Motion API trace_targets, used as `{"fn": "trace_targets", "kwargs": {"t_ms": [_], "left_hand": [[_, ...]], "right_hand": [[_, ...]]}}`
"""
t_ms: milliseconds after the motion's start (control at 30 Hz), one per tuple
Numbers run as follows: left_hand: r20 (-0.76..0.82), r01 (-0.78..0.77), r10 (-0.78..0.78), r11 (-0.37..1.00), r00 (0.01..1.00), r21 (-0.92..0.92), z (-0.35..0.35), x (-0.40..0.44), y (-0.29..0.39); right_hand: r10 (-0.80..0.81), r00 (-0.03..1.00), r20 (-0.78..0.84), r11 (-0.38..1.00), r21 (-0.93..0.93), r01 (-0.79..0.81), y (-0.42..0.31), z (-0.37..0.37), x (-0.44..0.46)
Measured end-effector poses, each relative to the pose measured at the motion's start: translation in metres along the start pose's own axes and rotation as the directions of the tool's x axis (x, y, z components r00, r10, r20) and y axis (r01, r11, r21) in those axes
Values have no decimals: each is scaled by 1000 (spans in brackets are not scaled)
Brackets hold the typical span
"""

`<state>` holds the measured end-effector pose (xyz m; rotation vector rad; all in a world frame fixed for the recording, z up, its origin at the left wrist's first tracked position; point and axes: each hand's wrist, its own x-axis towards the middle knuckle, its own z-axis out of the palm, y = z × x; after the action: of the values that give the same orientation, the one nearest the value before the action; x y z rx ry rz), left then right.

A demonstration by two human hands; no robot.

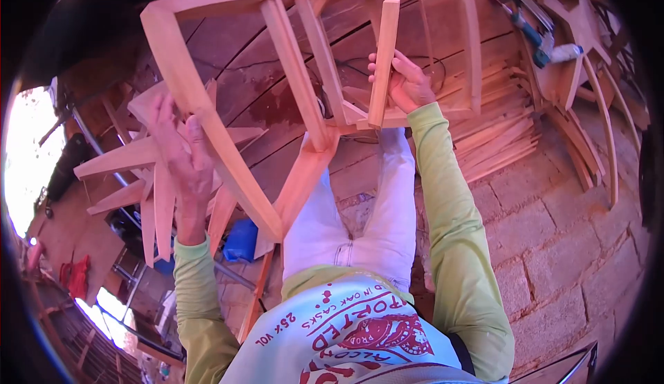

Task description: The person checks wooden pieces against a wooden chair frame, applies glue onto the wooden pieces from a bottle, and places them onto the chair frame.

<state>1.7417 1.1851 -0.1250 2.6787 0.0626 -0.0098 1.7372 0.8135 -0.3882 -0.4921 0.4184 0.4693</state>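
My right hand (411, 83) is closed around a straight wooden slat (384, 66), held nearly upright in front of me. Its lower end is close to the joined wooden frame, though I cannot tell whether they touch. That frame (238, 166), made of pale wood with angled bars, stands before my legs like an unfinished piece of furniture. Beside its left bar is my left hand (181, 156), back toward me, fingers stretched and thumb apart. The thumb tip lies at the bar's edge; contact is unclear.
Several tapered wooden pieces (114, 159) cluster at the left, near a blue container (241, 240). Loose strips (498, 135) lie stacked on the right. Beyond them, a teal power tool (543, 49) rests among curved wooden parts (577, 145). Paving blocks (553, 228) cover the ground at right.
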Motion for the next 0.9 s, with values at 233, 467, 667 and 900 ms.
{"fn": "trace_targets", "kwargs": {"t_ms": [233,467,667,900], "left_hand": [[0,238,-257,894,966,-380,33,-12,-4],[-31,214,-247,888,968,-406,39,-17,-14],[8,268,-283,898,959,-348,36,-20,-12],[-37,173,-213,873,976,-457,44,-15,-14]], "right_hand": [[-12,937,-348,846,-503,-176,60,-36,89],[-32,946,-324,807,-567,-166,125,-61,134],[-18,925,-381,682,-681,-267,146,-59,148],[-11,931,-365,742,-627,-238,143,-58,137]]}}
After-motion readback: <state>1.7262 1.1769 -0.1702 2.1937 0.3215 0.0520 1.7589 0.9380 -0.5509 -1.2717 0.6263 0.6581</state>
